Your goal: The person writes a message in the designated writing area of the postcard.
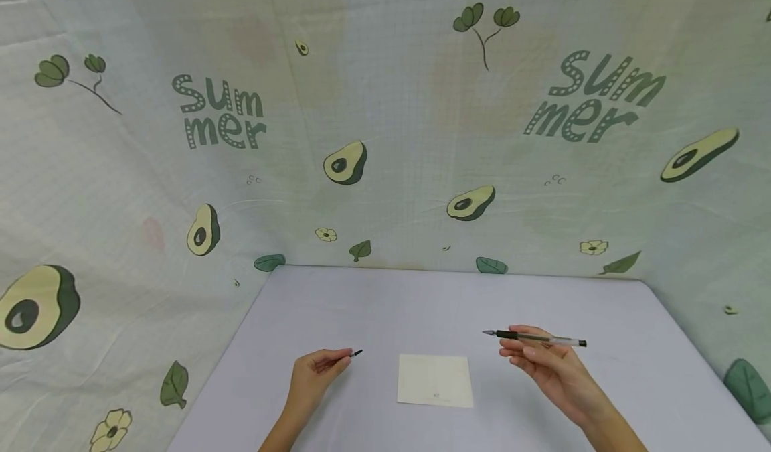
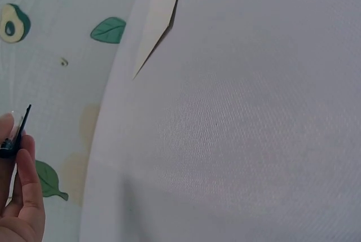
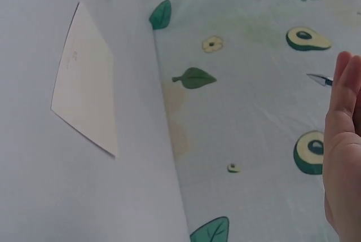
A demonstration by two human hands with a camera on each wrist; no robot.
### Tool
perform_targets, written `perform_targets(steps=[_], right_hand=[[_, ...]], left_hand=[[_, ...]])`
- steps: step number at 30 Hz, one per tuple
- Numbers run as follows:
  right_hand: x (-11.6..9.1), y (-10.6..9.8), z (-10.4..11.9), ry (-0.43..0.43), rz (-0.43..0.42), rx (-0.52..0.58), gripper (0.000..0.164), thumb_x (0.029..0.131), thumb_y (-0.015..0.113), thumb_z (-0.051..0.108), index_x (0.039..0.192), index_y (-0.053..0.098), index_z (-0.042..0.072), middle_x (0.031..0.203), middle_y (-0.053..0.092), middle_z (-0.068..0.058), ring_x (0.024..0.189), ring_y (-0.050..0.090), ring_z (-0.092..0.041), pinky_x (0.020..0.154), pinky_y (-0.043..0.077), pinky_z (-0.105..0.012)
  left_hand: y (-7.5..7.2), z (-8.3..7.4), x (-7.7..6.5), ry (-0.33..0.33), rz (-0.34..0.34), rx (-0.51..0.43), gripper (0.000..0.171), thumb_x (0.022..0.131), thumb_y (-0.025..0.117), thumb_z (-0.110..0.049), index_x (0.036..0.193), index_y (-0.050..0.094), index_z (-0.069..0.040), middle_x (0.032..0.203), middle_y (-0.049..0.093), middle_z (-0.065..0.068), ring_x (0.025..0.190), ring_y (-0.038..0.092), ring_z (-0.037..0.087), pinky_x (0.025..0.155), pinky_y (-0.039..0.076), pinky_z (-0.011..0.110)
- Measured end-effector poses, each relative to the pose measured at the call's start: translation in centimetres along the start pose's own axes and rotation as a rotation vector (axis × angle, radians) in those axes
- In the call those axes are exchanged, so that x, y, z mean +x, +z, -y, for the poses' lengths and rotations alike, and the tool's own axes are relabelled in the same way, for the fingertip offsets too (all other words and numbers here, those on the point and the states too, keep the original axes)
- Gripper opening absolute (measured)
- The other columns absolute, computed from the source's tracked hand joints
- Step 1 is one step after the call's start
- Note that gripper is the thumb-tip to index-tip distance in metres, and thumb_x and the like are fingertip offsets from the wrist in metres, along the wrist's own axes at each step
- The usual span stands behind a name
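Right hand (image 1: 557, 371): one, nearest the camera, raised to the right of the paper, thumb and fingers grasping a pen.

Pen (image 1: 542, 338): one, uncapped, clear barrel with a dark grip and a black end. It was held up beyond the paper's right side, above the table. Its long axis ran nearly level from left to right, the point facing left, towards the paper's side, and the black end facing right.

Left hand (image 1: 313, 371): one, to the left of the paper, fingertips pinching a cap.

Cap (image 1: 357, 353): one, small, with a black clip. It jutted from the fingertips, slanting slightly upward and towards the paper's side.

Paper (image 1: 430, 375): one, off-white, four-sided, lay flat between the hands, with a small mark near its near edge.

Table (image 1: 361, 305): one, pale, beneath the paper.

Cloth (image 1: 397, 104): pale green, printed with avocados, leaves and "summer", hung beyond the paper and to both sides.
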State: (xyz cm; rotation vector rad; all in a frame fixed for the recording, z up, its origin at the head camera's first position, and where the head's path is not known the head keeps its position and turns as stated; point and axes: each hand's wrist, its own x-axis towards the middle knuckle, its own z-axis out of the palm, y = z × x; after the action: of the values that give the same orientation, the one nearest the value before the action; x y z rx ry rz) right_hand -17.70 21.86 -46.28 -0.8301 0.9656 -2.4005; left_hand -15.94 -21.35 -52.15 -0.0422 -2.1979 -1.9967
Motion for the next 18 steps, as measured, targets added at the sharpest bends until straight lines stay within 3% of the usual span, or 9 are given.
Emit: perform_targets(steps=[3,7,18], right_hand=[[-0.1,0.0,-0.4,0.0,-0.11,-0.058,0.046,0.105,0.024,-0.011,0.132,0.06,-0.001,0.123,0.068,-0.015,0.115,0.065,-0.025,0.1,0.047,-0.029],[-0.3,-0.1,-0.9,-0.016,-0.166,-0.098,0.042,0.106,0.028,-0.008,0.128,0.063,0.003,0.116,0.071,-0.012,0.109,0.068,-0.021,0.097,0.049,-0.027],[-0.5,-0.6,-1.8,-0.126,-0.145,-0.13,0.043,0.105,0.026,-0.012,0.127,0.062,-0.005,0.106,0.071,-0.011,0.097,0.067,-0.017,0.087,0.053,-0.025]], left_hand=[[0.0,0.0,-0.1,0.017,0.0,0.004,0.018,0.083,0.078,0.0,0.099,0.075,0.008,0.102,0.073,0.022,0.092,0.073,0.023,0.078,0.057,0.024],[0.0,0.0,-0.2,0.034,-0.008,0.015,0.018,0.084,0.077,0.0,0.099,0.074,0.009,0.102,0.072,0.023,0.092,0.073,0.023,0.077,0.057,0.024],[-0.2,0.8,-0.2,0.015,-0.023,0.034,0.017,0.083,0.079,-0.001,0.097,0.075,0.008,0.101,0.073,0.02,0.091,0.073,0.018,0.077,0.057,0.024]])
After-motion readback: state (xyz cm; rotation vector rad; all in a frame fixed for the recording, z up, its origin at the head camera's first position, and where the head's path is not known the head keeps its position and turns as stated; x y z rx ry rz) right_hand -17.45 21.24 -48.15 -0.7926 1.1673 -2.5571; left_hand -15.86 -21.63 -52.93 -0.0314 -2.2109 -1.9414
